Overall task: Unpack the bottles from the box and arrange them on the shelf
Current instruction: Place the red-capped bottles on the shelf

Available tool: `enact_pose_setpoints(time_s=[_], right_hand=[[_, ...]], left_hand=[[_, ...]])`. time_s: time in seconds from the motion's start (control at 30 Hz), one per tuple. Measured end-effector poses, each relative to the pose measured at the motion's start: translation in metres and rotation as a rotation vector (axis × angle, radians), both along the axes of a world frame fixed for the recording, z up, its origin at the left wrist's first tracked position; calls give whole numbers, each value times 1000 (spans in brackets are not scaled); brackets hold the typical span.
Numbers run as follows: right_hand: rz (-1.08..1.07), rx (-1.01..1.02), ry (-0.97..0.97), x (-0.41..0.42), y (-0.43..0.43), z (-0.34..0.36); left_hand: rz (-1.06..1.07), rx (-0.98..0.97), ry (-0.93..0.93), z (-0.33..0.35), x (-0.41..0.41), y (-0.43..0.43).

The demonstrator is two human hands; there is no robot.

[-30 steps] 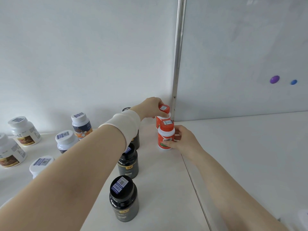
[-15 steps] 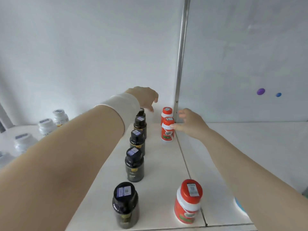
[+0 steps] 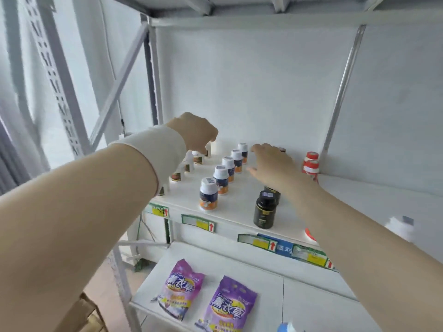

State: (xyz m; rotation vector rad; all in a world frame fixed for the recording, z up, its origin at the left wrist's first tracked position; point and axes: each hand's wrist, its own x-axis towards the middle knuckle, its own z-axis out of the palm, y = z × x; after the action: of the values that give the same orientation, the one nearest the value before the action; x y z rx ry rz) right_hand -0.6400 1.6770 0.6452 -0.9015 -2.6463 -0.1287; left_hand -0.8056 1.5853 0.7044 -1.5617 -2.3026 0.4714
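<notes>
On the white shelf (image 3: 239, 213) stand rows of bottles: white-capped blue-and-orange ones (image 3: 209, 197), brown-labelled white ones (image 3: 177, 176) partly behind my left arm, black ones (image 3: 265, 210), and two red-and-white ones (image 3: 311, 167) at the back right by the metal post. My left hand (image 3: 196, 135) hovers above the back of the brown-label row, fingers loosely curled, holding nothing. Over the black row, my right hand (image 3: 271, 164) is spread flat and empty.
A lower shelf (image 3: 299, 305) holds two purple bags (image 3: 233, 305). Price tags line the shelf's front edge (image 3: 199, 222). A cardboard box corner (image 3: 79, 312) shows at bottom left. A slotted metal upright (image 3: 55, 75) stands on the left.
Both hands have let go of the red bottles and drawn back. The view has pulled away from the shelf, so the lower shelf and frame show.
</notes>
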Motion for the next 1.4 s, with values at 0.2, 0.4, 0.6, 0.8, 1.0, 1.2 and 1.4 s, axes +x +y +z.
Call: enact_pose_setpoints(time_s=[0.2, 0.4, 0.6, 0.8, 1.0, 1.2, 1.4], right_hand=[[186, 48, -40, -96, -99, -4], [390, 43, -158, -223, -218, -38], [587, 73, -330, -349, -338, -129], [760, 166, -555, -442, -417, -233], [909, 188, -776, -534, -442, -347], [1018, 134, -1005, -617, -440, -473], [1089, 35, -1220, -654, -443, -580]], left_hand=[[138, -48, 66, -9, -59, -131], [284, -130, 124, -50, -154, -275], [394, -224, 122, -158, -253, -420], [533, -211, -59, -274, -323, -509], [659, -251, -275, -398, -400, -541], [805, -302, -593, -534, -466, -547], [1018, -232, -952, -643, -489, -538]])
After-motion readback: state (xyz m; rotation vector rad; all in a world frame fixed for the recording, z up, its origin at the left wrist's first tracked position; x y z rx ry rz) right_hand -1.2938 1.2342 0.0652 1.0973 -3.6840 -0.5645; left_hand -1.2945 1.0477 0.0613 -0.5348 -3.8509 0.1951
